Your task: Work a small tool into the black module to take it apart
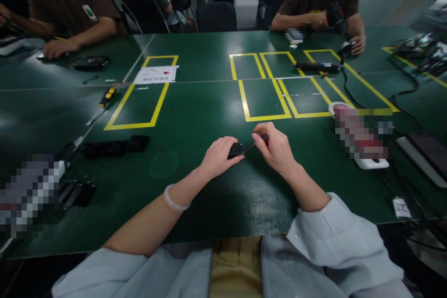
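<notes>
Close in front of me, my left hand (220,154) is wrapped over a small black block-shaped part (235,150) and holds it down at the green table (206,107). My right hand (276,147) grips the dark handle of a thin screwdriver (250,148). Its metal shaft points left, and the tip meets or nearly meets the right end of the black part. Most of that part lies hidden under my left fingers, so its exact kind does not show.
Yellow tape outlines (268,117) mark the table. A yellow-black screwdriver (107,96) and a black strip (115,145) lie left. A white-edged device (372,163), a phone-like slab (428,153) and cables lie right. Across the table, one person holds a power drill (335,16); another works at left.
</notes>
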The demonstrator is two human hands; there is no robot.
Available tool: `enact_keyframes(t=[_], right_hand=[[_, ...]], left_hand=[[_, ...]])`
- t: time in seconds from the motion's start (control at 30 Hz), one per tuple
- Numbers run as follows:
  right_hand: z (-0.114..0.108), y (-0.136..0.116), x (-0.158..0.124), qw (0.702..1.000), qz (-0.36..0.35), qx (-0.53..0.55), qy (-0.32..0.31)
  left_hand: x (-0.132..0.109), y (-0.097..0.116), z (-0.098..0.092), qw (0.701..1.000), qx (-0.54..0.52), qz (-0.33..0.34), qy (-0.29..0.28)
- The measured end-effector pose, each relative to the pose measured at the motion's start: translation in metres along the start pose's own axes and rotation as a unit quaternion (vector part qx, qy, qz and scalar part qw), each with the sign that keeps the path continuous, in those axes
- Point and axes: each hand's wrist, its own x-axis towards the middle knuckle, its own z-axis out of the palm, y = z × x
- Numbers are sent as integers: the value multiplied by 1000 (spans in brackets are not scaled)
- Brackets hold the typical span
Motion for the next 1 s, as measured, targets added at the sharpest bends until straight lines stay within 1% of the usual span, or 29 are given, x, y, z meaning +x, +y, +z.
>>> enact_keyframes(t=[0.37, 0.7, 0.83, 1.0], right_hand=[[11, -4, -4, 998, -23, -10, 56], [16, -7, -5, 997, -12, -6, 77], [15, -7, -5, 997, -24, -6, 70], [12, -3, -6, 998, -22, -17, 54]], left_hand=[[-4, -4, 2, 1000, -8, 12, -4], [-7, -1, 2, 1000, -8, 12, 2], [-7, -2, 2, 1000, -11, 11, 5], [-7, -1, 2, 1000, -13, 13, 3]])
